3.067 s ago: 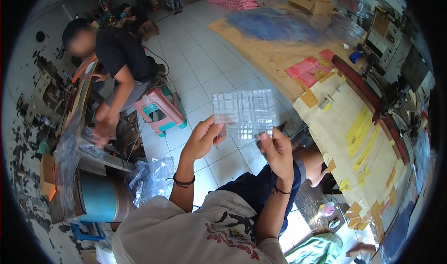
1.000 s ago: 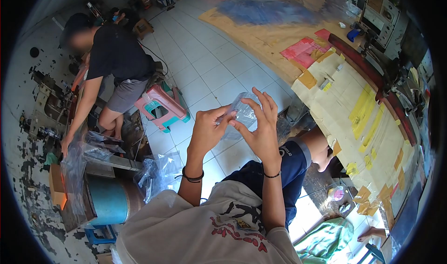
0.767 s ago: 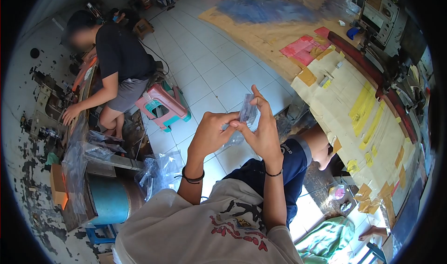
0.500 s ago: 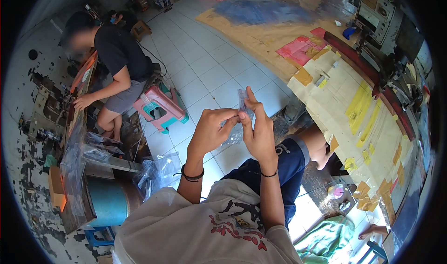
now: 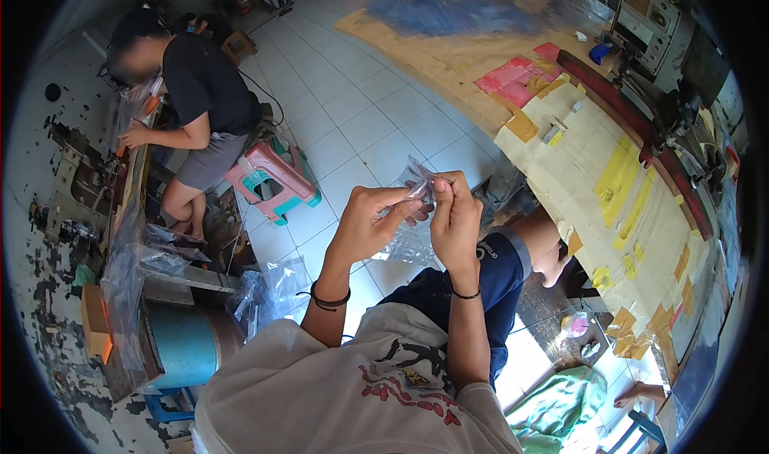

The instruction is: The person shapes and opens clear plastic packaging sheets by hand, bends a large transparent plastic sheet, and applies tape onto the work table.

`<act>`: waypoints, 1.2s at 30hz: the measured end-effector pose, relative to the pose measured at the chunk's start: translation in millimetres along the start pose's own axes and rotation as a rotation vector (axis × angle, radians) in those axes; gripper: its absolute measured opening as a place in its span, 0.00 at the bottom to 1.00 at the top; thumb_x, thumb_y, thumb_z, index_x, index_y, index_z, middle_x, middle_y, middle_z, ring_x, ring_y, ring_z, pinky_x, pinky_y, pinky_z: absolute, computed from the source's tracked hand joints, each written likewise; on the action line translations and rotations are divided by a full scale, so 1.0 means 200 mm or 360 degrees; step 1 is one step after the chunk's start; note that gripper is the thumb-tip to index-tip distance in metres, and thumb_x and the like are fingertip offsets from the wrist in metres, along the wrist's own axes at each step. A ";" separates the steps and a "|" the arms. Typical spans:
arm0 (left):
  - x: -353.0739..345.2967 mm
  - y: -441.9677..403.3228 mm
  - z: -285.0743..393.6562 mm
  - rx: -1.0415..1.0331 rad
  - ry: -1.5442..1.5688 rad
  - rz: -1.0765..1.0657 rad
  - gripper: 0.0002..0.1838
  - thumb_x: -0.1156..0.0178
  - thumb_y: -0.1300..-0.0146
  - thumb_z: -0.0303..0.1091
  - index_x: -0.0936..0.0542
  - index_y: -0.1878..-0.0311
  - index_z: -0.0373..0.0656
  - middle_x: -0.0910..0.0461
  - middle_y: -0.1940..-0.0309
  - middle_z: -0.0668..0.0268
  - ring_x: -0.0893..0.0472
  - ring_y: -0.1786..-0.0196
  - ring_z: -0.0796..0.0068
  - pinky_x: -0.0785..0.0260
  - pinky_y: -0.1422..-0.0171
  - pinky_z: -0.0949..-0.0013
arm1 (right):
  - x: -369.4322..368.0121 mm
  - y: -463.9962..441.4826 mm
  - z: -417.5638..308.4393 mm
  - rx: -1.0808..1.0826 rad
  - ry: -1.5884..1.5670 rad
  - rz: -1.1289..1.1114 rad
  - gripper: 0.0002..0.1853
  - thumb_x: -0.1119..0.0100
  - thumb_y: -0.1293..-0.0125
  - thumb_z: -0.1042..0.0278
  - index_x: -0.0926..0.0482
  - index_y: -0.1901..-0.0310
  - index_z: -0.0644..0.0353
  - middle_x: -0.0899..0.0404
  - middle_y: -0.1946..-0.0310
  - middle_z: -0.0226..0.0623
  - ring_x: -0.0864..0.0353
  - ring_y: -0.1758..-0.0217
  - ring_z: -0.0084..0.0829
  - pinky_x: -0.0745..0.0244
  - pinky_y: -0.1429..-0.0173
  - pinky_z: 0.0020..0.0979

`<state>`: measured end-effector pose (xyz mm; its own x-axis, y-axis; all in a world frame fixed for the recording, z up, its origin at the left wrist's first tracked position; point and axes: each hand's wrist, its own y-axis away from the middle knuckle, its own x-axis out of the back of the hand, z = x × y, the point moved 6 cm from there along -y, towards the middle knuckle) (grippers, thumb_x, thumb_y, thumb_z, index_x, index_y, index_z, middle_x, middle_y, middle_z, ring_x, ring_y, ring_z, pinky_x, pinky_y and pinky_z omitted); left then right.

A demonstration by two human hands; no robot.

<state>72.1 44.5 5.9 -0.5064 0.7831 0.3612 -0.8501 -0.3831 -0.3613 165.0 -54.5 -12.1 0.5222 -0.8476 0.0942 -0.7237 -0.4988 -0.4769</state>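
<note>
Between my two hands, in front of my chest, is a piece of thin clear plastic film (image 5: 417, 183), crumpled where I pinch it. My left hand (image 5: 373, 218) grips it between thumb and fingertips from the left side. On the right, my right hand (image 5: 455, 218) has its fingers curled and closed on the same film. A wider part of the clear plastic hangs below, between my wrists, partly hidden by the hands.
A worktable (image 5: 561, 174) covered with taped paper is at my right, with a machine (image 5: 641, 30) behind it. On the left, a co-worker (image 5: 204, 94) sits on a pink and green stool (image 5: 272, 186) at a bench. Clear plastic sheets (image 5: 264, 290) lie by a blue drum (image 5: 188, 346).
My right fingers have curled down from a raised position, and the film between my hands is now more bunched. The co-worker's arm has moved up along the bench.
</note>
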 end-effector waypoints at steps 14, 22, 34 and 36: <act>0.04 0.03 -0.18 0.0444 0.0116 0.0179 0.05 0.45 0.31 0.22 0.22 0.55 0.33 0.20 0.65 0.69 0.24 0.60 0.86 0.29 0.56 0.77 | -0.08 -0.02 0.00 0.0347 0.0060 -0.0216 0.09 0.36 0.36 0.72 0.18 0.56 0.65 0.16 0.57 0.43 0.17 0.54 0.47 0.22 0.49 0.37; -0.04 0.03 -0.37 0.0690 0.0095 0.0013 0.18 0.54 0.28 0.37 0.23 0.57 0.28 0.20 0.67 0.63 0.24 0.61 0.77 0.32 0.55 0.69 | -0.11 -0.03 0.08 0.0282 0.0234 -0.0261 0.08 0.37 0.36 0.73 0.16 0.56 0.65 0.16 0.61 0.43 0.18 0.57 0.45 0.23 0.52 0.39; -0.14 0.09 -0.60 0.0821 0.0632 0.0083 0.20 0.54 0.27 0.44 0.22 0.61 0.35 0.23 0.68 0.69 0.26 0.65 0.81 0.33 0.58 0.73 | -0.16 0.00 0.32 -0.0043 0.0541 -0.0504 0.14 0.43 0.29 0.62 0.16 0.52 0.63 0.17 0.68 0.51 0.18 0.66 0.49 0.24 0.59 0.42; -0.15 0.09 -0.63 0.0893 0.0827 0.0121 0.22 0.57 0.25 0.47 0.23 0.59 0.36 0.23 0.66 0.68 0.25 0.65 0.79 0.32 0.57 0.73 | -0.17 0.00 0.32 0.0056 0.0503 -0.0448 0.12 0.43 0.29 0.65 0.17 0.55 0.66 0.19 0.73 0.52 0.19 0.72 0.49 0.26 0.64 0.41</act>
<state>89.9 75.1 -120.1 -0.5516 0.8210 -0.1476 -0.8318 -0.5280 0.1715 175.6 -13.8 -71.4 0.5294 -0.6958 0.4854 -0.5541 -0.7169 -0.4231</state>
